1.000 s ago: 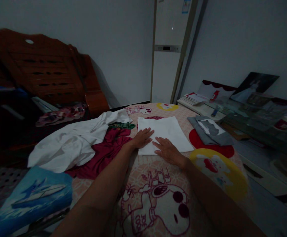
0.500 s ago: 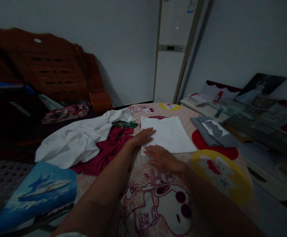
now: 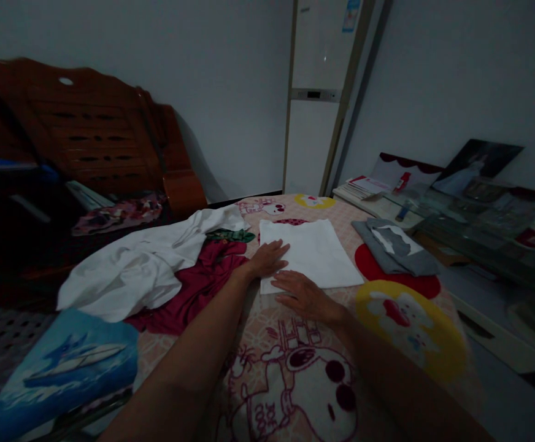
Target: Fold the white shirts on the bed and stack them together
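Note:
A white cloth (image 3: 316,252), folded into a flat rough rectangle, lies on the patterned table cover (image 3: 258,337). My left hand (image 3: 269,258) rests flat on its left edge with the fingers spread. Over the near left corner of the cloth lies my right hand (image 3: 302,296), fingers apart and pointing left. Neither hand grips anything. To the left are a crumpled white cloth (image 3: 124,264) and a dark red cloth (image 3: 203,282). A folded grey garment (image 3: 394,245) with a white patch sits at the right.
A wooden chair (image 3: 92,135) stands at the back left, with a floral cloth (image 3: 120,215) on it. Past the table's right side is a glass shelf (image 3: 461,230) with papers and small items. A tall white cabinet-like unit (image 3: 311,141) stands behind.
The view has shifted slightly, so most things appear a little further left. Both hands remain at nearly the same places on the white cloth.

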Available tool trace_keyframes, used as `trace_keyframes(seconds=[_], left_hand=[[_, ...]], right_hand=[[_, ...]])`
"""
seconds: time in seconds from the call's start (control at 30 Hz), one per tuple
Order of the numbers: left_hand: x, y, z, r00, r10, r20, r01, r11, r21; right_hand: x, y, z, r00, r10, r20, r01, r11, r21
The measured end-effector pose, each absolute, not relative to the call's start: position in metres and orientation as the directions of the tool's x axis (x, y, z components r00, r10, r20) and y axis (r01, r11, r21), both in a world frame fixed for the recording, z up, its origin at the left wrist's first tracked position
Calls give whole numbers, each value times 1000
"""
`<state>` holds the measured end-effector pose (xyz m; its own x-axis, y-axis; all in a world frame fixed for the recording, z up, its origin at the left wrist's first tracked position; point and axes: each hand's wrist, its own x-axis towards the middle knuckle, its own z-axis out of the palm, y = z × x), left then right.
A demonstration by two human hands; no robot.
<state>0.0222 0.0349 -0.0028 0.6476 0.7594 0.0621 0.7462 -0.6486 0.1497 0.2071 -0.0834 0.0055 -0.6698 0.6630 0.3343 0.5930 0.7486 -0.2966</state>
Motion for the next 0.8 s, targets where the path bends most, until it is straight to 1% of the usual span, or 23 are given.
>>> trace_keyframes(seconds=[0.1,0.17,0.27,0.37,0.47,0.6,0.8], left_hand=[[23,33,-3,623,780,49,770,-623,135],[24,32,-3,605,794,53,785,-607,127],[26,31,-1,597,801,44,793,-597,121],[27,30,1,594,804,10,798,-591,117],[27,31,2,598,802,-5,796,-593,118],[26,32,0,600,800,3,794,-596,116],[26,33,-2,596,803,9,797,-593,111]], right_hand=[[217,-71,0,-524,737,426,709,655,-262],[227,-62,0,-398,809,432,817,527,-234],[251,-48,-1,-229,894,385,926,322,-196],[277,-36,-8,-157,937,312,964,214,-159],[293,-30,-19,-172,945,277,968,215,-130],[295,-28,-28,-173,935,310,972,213,-99],[292,-29,-27,-166,941,295,973,205,-105]])
